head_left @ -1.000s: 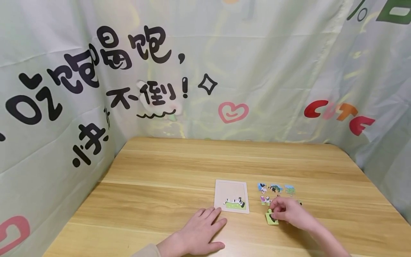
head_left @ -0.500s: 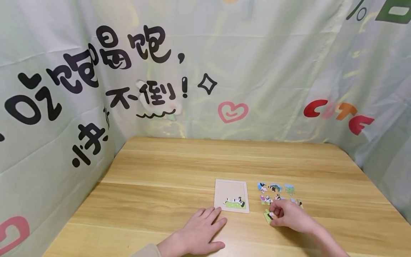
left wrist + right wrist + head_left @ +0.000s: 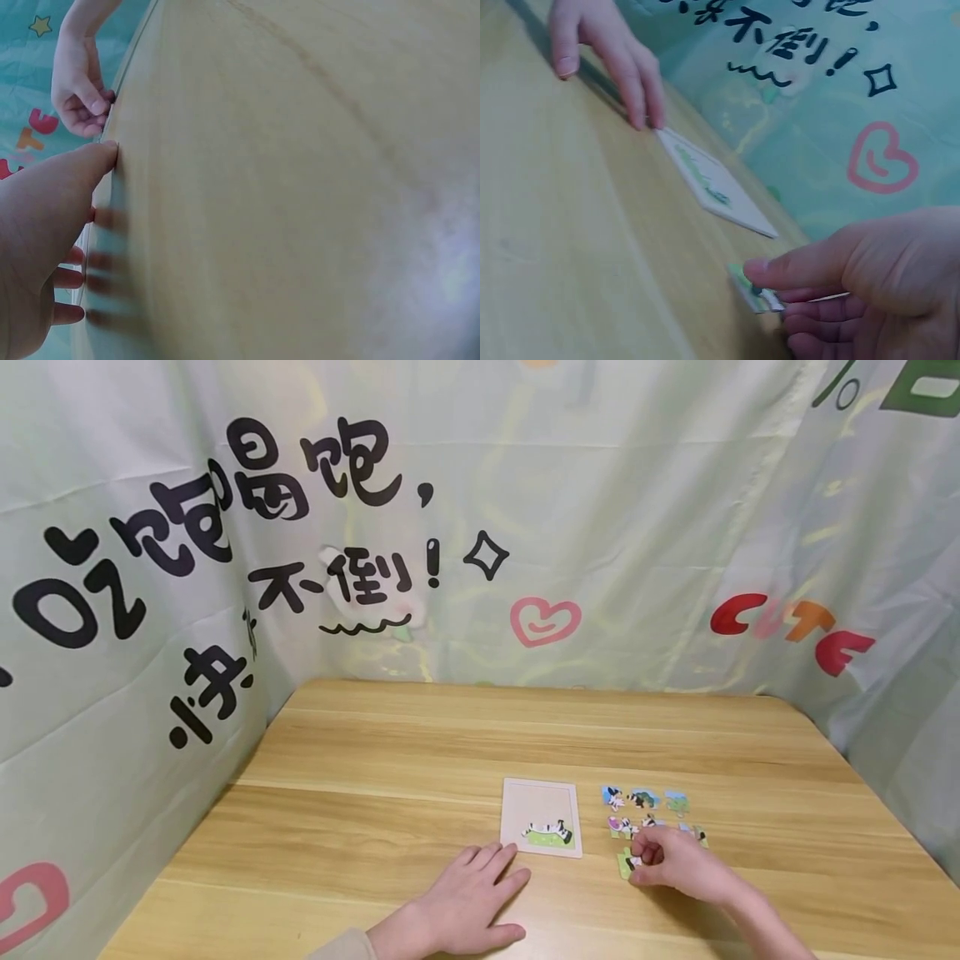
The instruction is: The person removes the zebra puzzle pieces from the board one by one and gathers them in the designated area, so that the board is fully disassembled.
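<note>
My right hand (image 3: 678,862) pinches a green jigsaw piece (image 3: 625,864) between thumb and fingers, just right of the puzzle board. In the right wrist view the thumb lies over the piece (image 3: 756,291), which is tilted above the table. The pale puzzle board (image 3: 536,810) lies flat, with a black, white and green section (image 3: 549,835) set along its lower right part. My left hand (image 3: 468,897) rests on the table with spread fingers, its fingertips touching the board's lower left corner. The right hand partly hides the held piece.
Several loose jigsaw pieces (image 3: 643,799) lie in rows right of the board, some partly behind the right hand. The wooden table (image 3: 360,760) reaches back to a printed fabric curtain (image 3: 600,510), which also hangs along the left and right sides.
The green piece has turned and its edge has lifted in the right hand's pinch. That hand has shifted very slightly. The left hand and board have stayed still.
</note>
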The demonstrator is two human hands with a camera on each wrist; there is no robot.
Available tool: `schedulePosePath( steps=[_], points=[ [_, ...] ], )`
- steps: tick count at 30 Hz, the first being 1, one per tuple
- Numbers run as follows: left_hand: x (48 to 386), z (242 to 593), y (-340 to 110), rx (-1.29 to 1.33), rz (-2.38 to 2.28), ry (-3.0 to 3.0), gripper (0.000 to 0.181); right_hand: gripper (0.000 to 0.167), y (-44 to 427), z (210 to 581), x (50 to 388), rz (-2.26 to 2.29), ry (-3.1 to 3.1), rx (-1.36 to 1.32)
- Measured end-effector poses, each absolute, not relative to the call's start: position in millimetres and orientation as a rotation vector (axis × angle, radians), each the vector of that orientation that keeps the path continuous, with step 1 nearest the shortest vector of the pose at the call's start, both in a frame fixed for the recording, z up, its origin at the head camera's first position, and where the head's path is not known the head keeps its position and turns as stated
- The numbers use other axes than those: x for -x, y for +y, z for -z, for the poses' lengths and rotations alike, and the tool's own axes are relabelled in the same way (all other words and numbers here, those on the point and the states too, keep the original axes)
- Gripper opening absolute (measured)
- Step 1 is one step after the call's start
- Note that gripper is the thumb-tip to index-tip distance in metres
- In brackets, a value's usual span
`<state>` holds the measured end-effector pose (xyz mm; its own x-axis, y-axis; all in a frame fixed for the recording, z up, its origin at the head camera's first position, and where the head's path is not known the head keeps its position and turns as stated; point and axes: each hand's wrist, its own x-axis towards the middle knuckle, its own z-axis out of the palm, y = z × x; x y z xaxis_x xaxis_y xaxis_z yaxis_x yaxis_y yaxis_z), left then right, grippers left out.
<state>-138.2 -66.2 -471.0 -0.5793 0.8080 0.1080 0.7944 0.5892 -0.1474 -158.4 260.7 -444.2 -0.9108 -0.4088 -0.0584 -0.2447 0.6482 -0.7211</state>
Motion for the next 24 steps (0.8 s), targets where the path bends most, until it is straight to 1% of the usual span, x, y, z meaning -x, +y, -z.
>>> schedulePosePath(
  steps=[3, 6, 13, 18, 24],
  points=[
    [138.2, 470.9, -65.6, 1.354, -0.121, -2.659, 0.063, 0.024, 261.9, 440.3, 160.0, 1.167, 2.618, 0.536],
    [138.2, 470.4, -65.3, 1.356, -0.115, -2.668, 0.063, 0.021, 258.8, 434.5, 164.7, 1.124, 2.685, 0.553],
    [139.2, 468.4, -63.7, 1.357, -0.085, -2.703, 0.065, 0.016, 230.3, 420.1, 184.1, 1.036, 2.791, 0.564],
    [139.4, 468.0, -62.8, 1.357, -0.078, -2.722, 0.066, 0.021, 200.8, 421.3, 196.3, 1.087, 2.742, 0.594],
    [138.9, 468.7, -63.0, 1.354, -0.101, -2.704, 0.065, 0.025, 169.4, 429.3, 201.5, 1.017, 2.755, 0.63]
  ],
)
